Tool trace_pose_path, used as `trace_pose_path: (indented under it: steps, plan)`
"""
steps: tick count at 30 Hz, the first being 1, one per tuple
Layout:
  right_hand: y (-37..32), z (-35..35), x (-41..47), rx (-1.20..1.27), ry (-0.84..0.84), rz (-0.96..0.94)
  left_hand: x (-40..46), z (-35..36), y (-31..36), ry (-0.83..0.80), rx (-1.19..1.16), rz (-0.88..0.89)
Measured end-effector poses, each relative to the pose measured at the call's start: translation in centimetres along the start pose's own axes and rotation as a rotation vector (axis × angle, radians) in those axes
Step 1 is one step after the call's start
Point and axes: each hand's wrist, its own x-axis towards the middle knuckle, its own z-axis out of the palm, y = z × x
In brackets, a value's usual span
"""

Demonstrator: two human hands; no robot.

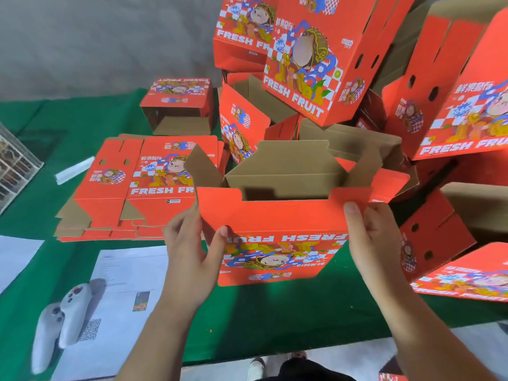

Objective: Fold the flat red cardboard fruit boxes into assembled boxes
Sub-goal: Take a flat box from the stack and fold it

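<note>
Nearest the camera, the left hand (189, 251) and right hand (371, 237) each pinch a side edge of 1 glossy red printed cardboard fruit box (277, 237), thumbs on its front panel and fingers curled behind, holding it upside down above the green cloth-covered table (275, 312) with its 4 brown-lined flaps open upward. The low stack of flat red cardboard box blanks (143, 188) waits to the left. Tucking flaps out of order could buckle a tab, and the leaning heap of assembled red boxes (316, 64) just behind may topple if nudged.
</note>
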Motion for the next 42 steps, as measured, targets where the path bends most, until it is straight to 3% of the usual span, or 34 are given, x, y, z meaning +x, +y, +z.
trace_pose_path:
  steps: [4,13,18,22,24,27,29,33,38,42]
  plan:
    - [0.3,0.1,0.4,0.020,0.049,-0.030,0.3,-0.1,1.0,0.059,0.052,0.058]
    - [0.4,0.8,0.5,-0.051,0.009,-0.002,0.0,0.0,-0.5,0.032,0.062,-0.112]
    - [0.1,0.9,1.4,-0.061,-0.070,0.005,3.0,-2.0,-0.8,-0.127,-0.262,-0.122]
    - [0.5,0.8,1.8,-0.036,-0.105,-0.013,4.6,-3.1,-0.3,-0.336,-0.533,-0.232]
    - [0.6,0.8,1.9,-0.033,-0.103,-0.020,4.2,-2.7,0.1,-0.364,-0.603,-0.261]
    - [0.5,0.8,1.9,-0.070,-0.104,-0.042,3.4,-1.7,0.2,-0.302,-0.603,-0.311]
    - [0.6,0.8,1.9,-0.113,-0.089,-0.056,3.0,-1.2,-0.1,-0.232,-0.385,-0.266]
    - [1.1,0.6,2.1,-0.102,-0.034,-0.044,2.5,-0.1,0.2,0.005,-0.132,-0.100]
    - [0.8,0.9,1.2,-0.133,-0.031,-0.001,1.9,1.6,-1.0,0.257,-0.030,-0.140]
    - [-0.9,1.9,0.2,-0.142,-0.011,0.062,2.5,1.7,-1.2,0.247,0.124,-0.128]
